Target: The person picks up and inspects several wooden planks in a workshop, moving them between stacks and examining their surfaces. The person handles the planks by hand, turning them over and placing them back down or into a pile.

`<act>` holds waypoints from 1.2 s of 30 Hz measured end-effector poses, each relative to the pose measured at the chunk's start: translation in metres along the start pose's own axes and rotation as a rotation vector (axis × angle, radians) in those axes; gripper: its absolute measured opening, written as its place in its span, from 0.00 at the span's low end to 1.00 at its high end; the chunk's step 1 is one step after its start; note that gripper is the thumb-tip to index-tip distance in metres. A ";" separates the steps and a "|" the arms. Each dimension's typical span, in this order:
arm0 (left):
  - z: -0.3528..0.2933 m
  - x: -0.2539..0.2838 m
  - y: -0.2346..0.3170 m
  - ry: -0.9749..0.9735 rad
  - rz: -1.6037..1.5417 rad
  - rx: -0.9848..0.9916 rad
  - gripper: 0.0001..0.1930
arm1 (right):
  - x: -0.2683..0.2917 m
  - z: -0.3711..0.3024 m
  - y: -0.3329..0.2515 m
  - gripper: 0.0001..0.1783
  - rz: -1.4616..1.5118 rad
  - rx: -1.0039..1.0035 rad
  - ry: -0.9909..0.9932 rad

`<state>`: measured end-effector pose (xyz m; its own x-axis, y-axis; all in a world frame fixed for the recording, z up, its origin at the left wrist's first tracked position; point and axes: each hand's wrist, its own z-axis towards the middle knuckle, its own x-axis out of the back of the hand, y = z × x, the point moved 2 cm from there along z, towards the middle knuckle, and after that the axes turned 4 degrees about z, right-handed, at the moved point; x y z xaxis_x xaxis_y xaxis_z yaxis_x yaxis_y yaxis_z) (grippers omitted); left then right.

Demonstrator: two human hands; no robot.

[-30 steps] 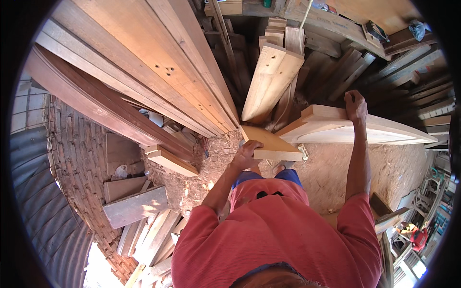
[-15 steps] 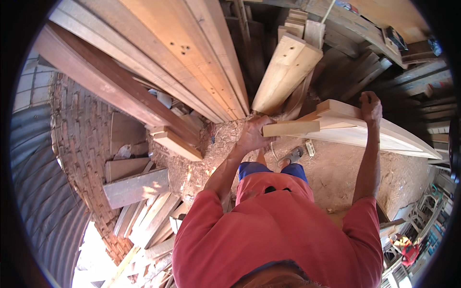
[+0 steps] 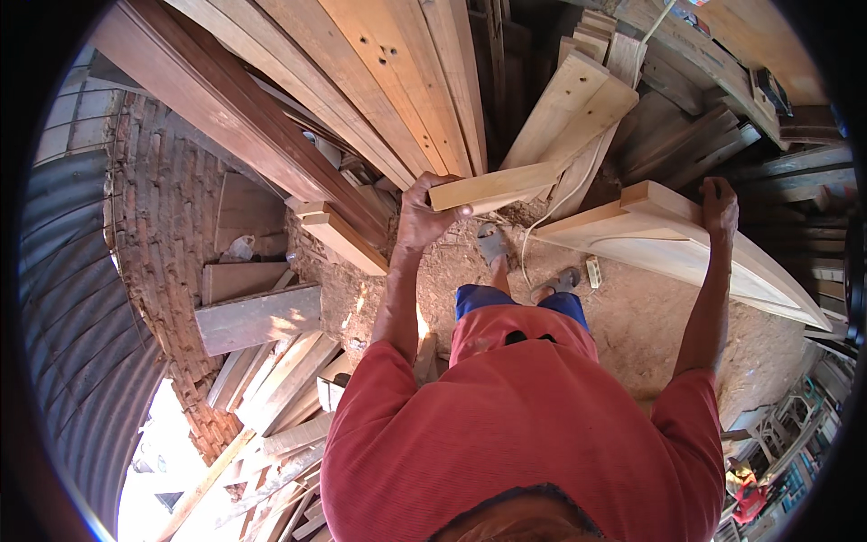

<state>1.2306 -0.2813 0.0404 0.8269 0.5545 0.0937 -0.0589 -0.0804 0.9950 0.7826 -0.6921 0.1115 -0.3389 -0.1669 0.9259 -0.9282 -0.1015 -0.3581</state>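
Board and panel: in the head view, my only one, I read the step as handling two pieces of timber at once, one per hand.
Left hand: the left hand (image 3: 423, 212) holds the board (image 3: 497, 187) by its left end, thumb on the near side, the grip about as wide as the wood. The board is far of the legs; I cannot tell whether its lower end touches the floor (image 3: 632, 334).
Right hand: the right hand (image 3: 720, 206) is on the far edge of the panel (image 3: 677, 239), fingers curled; how firmly, I cannot tell. The panel lies to the right, apart from the board.
Next move: as I judge it, this calls for a steady right hand on the panel while the left controls the board's tilt, clear of the cord (image 3: 526, 248).
Timber count: one board, one panel, one dark beam (image 3: 226, 117) far left, at least four planks (image 3: 361, 68) beside it.
Floor count: two sandals (image 3: 567, 280), one small block (image 3: 593, 272) near the right one, one cord.
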 end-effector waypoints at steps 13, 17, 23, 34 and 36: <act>-0.003 0.115 -0.086 0.121 0.181 0.206 0.26 | 0.000 -0.009 -0.007 0.18 0.002 0.036 0.084; 0.027 0.152 -0.104 0.288 0.242 0.225 0.32 | 0.001 -0.009 -0.008 0.18 0.016 0.053 0.083; 0.067 0.145 -0.144 0.610 0.148 0.322 0.54 | 0.001 -0.010 -0.007 0.18 0.021 0.044 0.075; 0.074 -0.029 0.049 -0.162 -0.269 0.125 0.22 | -0.002 -0.013 -0.007 0.17 -0.022 0.041 0.146; 0.081 -0.054 0.148 -0.591 -0.315 -0.484 0.28 | 0.000 -0.014 -0.010 0.21 0.008 0.006 0.078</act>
<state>1.2227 -0.3902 0.1803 0.9947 -0.0463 -0.0914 0.1025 0.4468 0.8887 0.7899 -0.6779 0.1172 -0.3577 -0.0908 0.9294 -0.9245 -0.1060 -0.3662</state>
